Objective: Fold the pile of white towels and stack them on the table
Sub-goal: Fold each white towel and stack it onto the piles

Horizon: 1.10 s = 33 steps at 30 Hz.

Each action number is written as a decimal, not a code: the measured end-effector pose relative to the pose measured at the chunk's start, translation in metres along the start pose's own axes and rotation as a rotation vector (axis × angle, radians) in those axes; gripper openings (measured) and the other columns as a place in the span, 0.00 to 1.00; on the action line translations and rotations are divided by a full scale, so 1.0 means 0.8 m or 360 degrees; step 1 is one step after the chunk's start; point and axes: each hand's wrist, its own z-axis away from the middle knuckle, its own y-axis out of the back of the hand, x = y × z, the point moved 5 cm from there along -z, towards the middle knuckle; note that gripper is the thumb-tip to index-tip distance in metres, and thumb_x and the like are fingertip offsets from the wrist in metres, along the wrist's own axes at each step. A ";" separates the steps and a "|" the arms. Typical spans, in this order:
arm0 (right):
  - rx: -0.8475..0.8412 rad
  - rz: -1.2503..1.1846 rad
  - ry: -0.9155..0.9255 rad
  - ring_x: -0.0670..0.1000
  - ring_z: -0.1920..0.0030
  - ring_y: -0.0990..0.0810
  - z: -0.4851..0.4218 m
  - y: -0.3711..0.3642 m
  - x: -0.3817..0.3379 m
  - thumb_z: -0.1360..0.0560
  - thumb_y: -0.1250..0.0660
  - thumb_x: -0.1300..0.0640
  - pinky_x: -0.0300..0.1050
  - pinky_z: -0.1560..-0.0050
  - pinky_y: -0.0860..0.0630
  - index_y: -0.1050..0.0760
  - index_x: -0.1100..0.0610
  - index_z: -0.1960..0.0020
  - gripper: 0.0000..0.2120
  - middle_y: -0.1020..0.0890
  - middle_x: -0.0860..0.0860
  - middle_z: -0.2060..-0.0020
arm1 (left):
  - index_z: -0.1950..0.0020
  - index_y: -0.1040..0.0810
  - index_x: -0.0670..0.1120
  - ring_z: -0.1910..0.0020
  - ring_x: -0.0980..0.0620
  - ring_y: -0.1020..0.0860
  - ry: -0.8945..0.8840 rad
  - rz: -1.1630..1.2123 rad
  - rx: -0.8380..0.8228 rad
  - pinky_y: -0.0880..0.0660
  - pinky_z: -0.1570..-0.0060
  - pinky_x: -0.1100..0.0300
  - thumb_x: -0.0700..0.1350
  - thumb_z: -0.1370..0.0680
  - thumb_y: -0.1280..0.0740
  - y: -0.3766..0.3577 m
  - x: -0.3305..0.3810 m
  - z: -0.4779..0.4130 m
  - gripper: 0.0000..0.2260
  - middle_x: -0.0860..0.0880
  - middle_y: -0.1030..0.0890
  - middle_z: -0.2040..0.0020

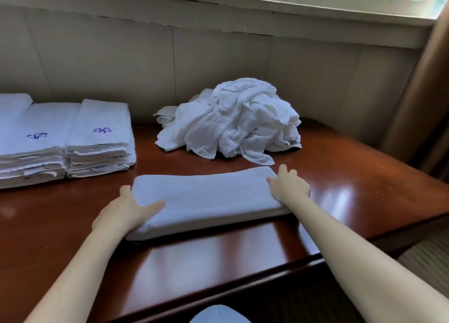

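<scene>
Towel [206, 199] hides left hand [126, 211] fingers; stacks [31, 150] cut off L.

You face a pale panelled wall [218, 55] under a window sill [340, 9]; daylight glints off the glossy red-brown bench [352, 189]. A brown curtain [418, 104] hangs at your right, striped carpet [425, 257] below.

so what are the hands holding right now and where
The folded towel, by its short ends: the left hand grips the left end, thumb on top; the right hand lies over the right end, grip unclear.
</scene>
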 end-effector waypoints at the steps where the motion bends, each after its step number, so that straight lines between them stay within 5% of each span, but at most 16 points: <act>1: 0.0144 0.0089 0.0033 0.61 0.41 0.27 0.006 0.005 -0.002 0.20 0.44 0.44 0.50 0.54 0.30 0.37 0.57 0.34 0.22 0.30 0.57 0.39 | 0.25 0.47 0.46 0.36 0.40 0.28 -0.0018 -0.0060 0.0045 0.29 0.42 0.50 0.68 0.30 0.36 0.000 0.002 0.003 0.43 0.43 0.27 0.33; 4: 0.0545 0.0255 0.0339 0.59 0.44 0.28 0.032 0.026 -0.037 0.20 0.44 0.49 0.49 0.51 0.31 0.32 0.59 0.37 0.17 0.28 0.57 0.42 | 0.24 0.49 0.48 0.36 0.39 0.27 -0.0029 -0.0160 0.0177 0.30 0.45 0.50 0.68 0.28 0.38 0.000 0.005 0.011 0.41 0.42 0.26 0.34; 6: 0.0536 0.0040 0.0686 0.59 0.41 0.28 0.062 0.035 -0.082 0.20 0.44 0.51 0.50 0.45 0.34 0.28 0.60 0.39 0.16 0.26 0.58 0.41 | 0.25 0.47 0.46 0.36 0.38 0.27 -0.0016 -0.0094 0.0189 0.31 0.45 0.51 0.65 0.27 0.38 -0.001 0.006 0.010 0.38 0.42 0.26 0.34; 9: 0.0153 -0.0206 0.1328 0.57 0.32 0.35 0.136 0.020 -0.164 0.22 0.40 0.45 0.49 0.32 0.43 0.31 0.58 0.31 0.24 0.30 0.58 0.33 | 0.25 0.44 0.43 0.35 0.39 0.29 0.0036 0.0388 0.0063 0.32 0.43 0.53 0.54 0.25 0.33 0.000 0.002 0.003 0.34 0.40 0.29 0.31; 12: -0.0243 -0.0133 0.1538 0.59 0.27 0.43 0.196 -0.014 -0.224 0.25 0.40 0.36 0.58 0.27 0.49 0.52 0.53 0.22 0.40 0.38 0.58 0.27 | 0.24 0.42 0.43 0.36 0.40 0.28 0.0104 0.0987 -0.0034 0.31 0.41 0.54 0.47 0.27 0.31 0.004 -0.003 -0.001 0.35 0.39 0.30 0.31; 15: -0.0096 -0.0163 0.1373 0.61 0.37 0.30 0.213 -0.017 -0.252 0.25 0.35 0.47 0.56 0.38 0.34 0.52 0.54 0.23 0.38 0.30 0.58 0.36 | 0.30 0.34 0.39 0.47 0.41 0.21 0.0114 0.1447 -0.0105 0.22 0.52 0.53 0.45 0.26 0.31 0.010 -0.002 0.002 0.27 0.36 0.25 0.38; 17: 0.0082 -0.0212 0.1180 0.62 0.43 0.25 0.205 -0.008 -0.254 0.24 0.40 0.59 0.53 0.50 0.29 0.43 0.56 0.27 0.27 0.26 0.57 0.41 | 0.43 0.25 0.41 0.66 0.50 0.21 0.0076 0.1714 -0.0153 0.26 0.72 0.63 0.46 0.23 0.35 0.019 0.003 0.013 0.12 0.41 0.20 0.54; 19: 0.0059 -0.0459 0.1014 0.62 0.46 0.23 0.195 0.006 -0.254 0.23 0.43 0.60 0.50 0.55 0.31 0.34 0.57 0.36 0.16 0.22 0.57 0.45 | 0.51 0.24 0.46 0.73 0.53 0.24 0.0019 0.1889 -0.0176 0.29 0.76 0.66 0.49 0.21 0.38 0.031 0.006 0.021 0.08 0.46 0.23 0.64; 23: -0.0244 -0.1687 0.0616 0.57 0.51 0.20 0.179 0.074 -0.252 0.22 0.41 0.57 0.46 0.56 0.27 0.24 0.58 0.53 0.08 0.18 0.57 0.55 | 0.32 0.31 0.49 0.55 0.56 0.22 -0.0408 0.1780 -0.0044 0.28 0.53 0.59 0.52 0.21 0.38 0.063 0.010 0.018 0.18 0.52 0.22 0.50; 25: -0.0644 -0.2555 0.0399 0.53 0.54 0.18 0.165 0.106 -0.254 0.21 0.38 0.53 0.43 0.58 0.22 0.22 0.59 0.48 0.11 0.17 0.56 0.55 | 0.29 0.32 0.51 0.47 0.64 0.22 -0.0856 0.1573 -0.0261 0.27 0.49 0.67 0.53 0.23 0.38 0.079 0.019 0.030 0.22 0.60 0.20 0.44; 27: -0.0880 -0.3036 0.0253 0.52 0.56 0.17 0.146 0.133 -0.250 0.21 0.38 0.50 0.41 0.62 0.20 0.22 0.60 0.43 0.15 0.16 0.55 0.54 | 0.37 0.24 0.52 0.44 0.62 0.21 -0.1096 0.1474 -0.0636 0.24 0.48 0.67 0.51 0.26 0.33 0.083 0.013 0.043 0.18 0.57 0.18 0.43; 29: -0.0843 -0.3217 0.0144 0.51 0.58 0.18 0.119 0.144 -0.237 0.20 0.40 0.49 0.39 0.65 0.21 0.22 0.60 0.47 0.15 0.17 0.54 0.58 | 0.42 0.19 0.49 0.45 0.51 0.19 -0.1028 0.1510 -0.0979 0.21 0.48 0.59 0.50 0.33 0.23 0.084 -0.008 0.043 0.20 0.48 0.17 0.44; 31: -0.0633 -0.3243 -0.0072 0.52 0.54 0.19 0.091 0.130 -0.213 0.21 0.38 0.53 0.42 0.56 0.21 0.23 0.61 0.47 0.12 0.18 0.55 0.54 | 0.41 0.20 0.45 0.46 0.45 0.19 -0.0881 0.1484 -0.1211 0.21 0.51 0.56 0.47 0.35 0.21 0.079 -0.023 0.038 0.23 0.42 0.18 0.43; 33: -0.0312 -0.2807 -0.0401 0.54 0.46 0.21 0.069 0.088 -0.173 0.23 0.36 0.57 0.44 0.49 0.24 0.29 0.64 0.35 0.19 0.22 0.56 0.43 | 0.42 0.22 0.41 0.52 0.48 0.18 -0.0742 0.1272 -0.1056 0.21 0.54 0.59 0.48 0.31 0.24 0.070 -0.033 0.025 0.21 0.41 0.17 0.46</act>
